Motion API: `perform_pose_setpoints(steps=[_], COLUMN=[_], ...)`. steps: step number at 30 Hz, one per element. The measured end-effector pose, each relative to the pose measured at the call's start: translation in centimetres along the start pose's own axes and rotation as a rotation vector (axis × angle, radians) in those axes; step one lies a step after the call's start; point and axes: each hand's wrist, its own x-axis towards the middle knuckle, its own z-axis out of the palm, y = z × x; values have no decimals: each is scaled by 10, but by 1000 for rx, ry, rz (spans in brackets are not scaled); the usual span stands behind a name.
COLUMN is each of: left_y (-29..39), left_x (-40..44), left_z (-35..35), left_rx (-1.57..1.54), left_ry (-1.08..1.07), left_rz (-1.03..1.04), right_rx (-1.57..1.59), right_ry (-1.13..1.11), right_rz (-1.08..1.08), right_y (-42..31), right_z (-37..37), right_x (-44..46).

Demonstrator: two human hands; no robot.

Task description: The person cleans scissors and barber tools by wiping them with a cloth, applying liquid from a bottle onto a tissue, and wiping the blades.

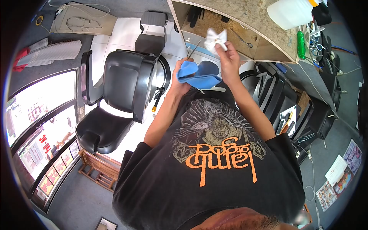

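My left hand (179,78) is closed around a folded blue cloth (205,81), held in front of my chest. From the top of that same hand sticks out a thin, pointed metal blade (194,49); its lower end is hidden by the fingers and cloth. Up and to the right, my right hand (229,59) pinches a crumpled white tissue (216,41), apart from the blade. Just behind the tissue, a pair of scissors (242,39) lies on the shelf of a wooden counter.
A black barber chair (122,82) stands to the left, with a wooden bench (99,168) below it. The counter (264,23) carries a white plastic jug (290,14); a green-handled screwdriver (301,45) is at its right end. More black chairs (274,90) are on the right.
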Motion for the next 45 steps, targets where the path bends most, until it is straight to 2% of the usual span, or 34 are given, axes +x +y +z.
perform_pose_setpoints(steps=[2,3,6,10,13,16,20,23,25,28,29,30,32,33,39,41,45], left_y=[-1,0,-6,-16,-18,-21,-17,-22,-24,-9,-9,-8,-4,2,-2,-3,-4], left_x=[1,0,3,5,7,10,9,15,13,7,4,4,2,0,4,4,5], left_z=[0,3,-3,-6,-8,-9,4,1,9,6,9,6,-4,0,-1,1,1], left_rx=[-92,-87,-121,-180,-263,-334,-133,-70,-13,345,316,379,500,560,684,715,788], left_ry=[-100,-214,-188,-218,-414,-376,-306,-353,-353,-341,-222,-209,-184,-99,47,43,-8], left_rz=[12,60,-3,-50,-46,-67,-6,16,55,20,53,111,224,173,200,201,214], right_rx=[-19,-93,-190,-50,56,109,253,504,559,575,573,570,579,587,622,644,605], right_ry=[-100,-165,-267,-200,-103,-38,37,89,137,230,239,251,183,122,-89,-170,-160], right_rz=[185,226,258,184,241,245,347,176,175,171,161,151,239,257,303,310,311], right_y=[3,5,11,17,15,13,7,18,18,8,-1,-11,-20,-20,2,7,0], right_z=[-5,-5,1,12,14,13,14,7,-5,-52,-59,-65,-80,-88,-127,-132,-131], right_x=[-1,-3,-7,-11,-13,-8,-7,12,21,49,51,51,43,37,20,19,18])
